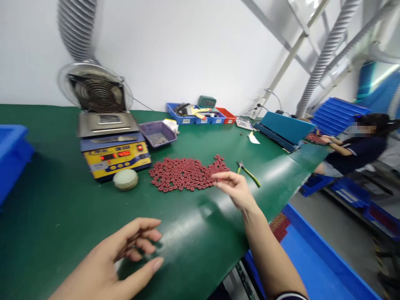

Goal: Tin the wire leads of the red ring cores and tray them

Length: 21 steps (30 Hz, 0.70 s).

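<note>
My left hand (125, 258) hovers over the near part of the green table, its fingers curved and apart from the thumb, with nothing in it. My right hand (233, 187) is at the right end of a flat spread of small dark-red rings (181, 173). Its fingers reach left over the rings, a narrow gap showing between the fingertips and the thumb. No ring can be made out in it. Just beyond this hand lie green-handled cutting pliers (248, 173).
A yellow-and-blue solder pot (117, 156) with a fan stands at the left, a round tin (125, 179) before it. Behind are a purple tray (159, 135) and blue tool bins (187, 118). A blue tray (315, 258) sits below the table edge; a co-worker (359, 143) sits at right.
</note>
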Each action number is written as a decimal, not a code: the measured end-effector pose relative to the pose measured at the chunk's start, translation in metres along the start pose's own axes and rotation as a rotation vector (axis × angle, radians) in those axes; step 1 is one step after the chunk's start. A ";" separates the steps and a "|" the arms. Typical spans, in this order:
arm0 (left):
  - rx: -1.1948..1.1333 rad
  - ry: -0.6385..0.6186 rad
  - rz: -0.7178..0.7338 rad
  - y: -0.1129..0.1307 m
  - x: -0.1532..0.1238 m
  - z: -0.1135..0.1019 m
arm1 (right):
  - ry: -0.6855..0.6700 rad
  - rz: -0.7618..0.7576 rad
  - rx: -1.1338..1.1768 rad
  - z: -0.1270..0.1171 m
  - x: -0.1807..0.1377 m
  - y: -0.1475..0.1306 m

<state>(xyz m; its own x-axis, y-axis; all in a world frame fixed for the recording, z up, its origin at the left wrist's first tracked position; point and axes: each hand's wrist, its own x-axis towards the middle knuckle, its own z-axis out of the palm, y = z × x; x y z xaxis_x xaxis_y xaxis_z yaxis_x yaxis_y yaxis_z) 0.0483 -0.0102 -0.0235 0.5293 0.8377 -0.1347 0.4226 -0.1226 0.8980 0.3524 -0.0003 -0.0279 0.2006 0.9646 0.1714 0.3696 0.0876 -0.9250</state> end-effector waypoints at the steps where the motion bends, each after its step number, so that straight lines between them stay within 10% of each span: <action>1: -0.028 -0.034 -0.021 0.008 0.001 -0.004 | -0.166 -0.011 0.158 0.020 -0.006 -0.012; 5: -0.166 -0.007 -0.040 0.028 0.004 -0.018 | -0.572 -0.030 0.364 0.086 -0.016 -0.048; 21: 0.086 0.049 0.178 0.020 0.010 -0.022 | -0.534 0.003 0.483 0.126 -0.037 -0.056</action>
<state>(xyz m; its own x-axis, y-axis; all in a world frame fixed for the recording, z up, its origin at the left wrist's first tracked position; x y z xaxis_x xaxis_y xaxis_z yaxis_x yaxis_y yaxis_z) 0.0456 0.0077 0.0019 0.5656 0.8234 0.0454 0.3880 -0.3143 0.8664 0.2099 -0.0094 -0.0250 -0.3161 0.9441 0.0939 -0.0980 0.0660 -0.9930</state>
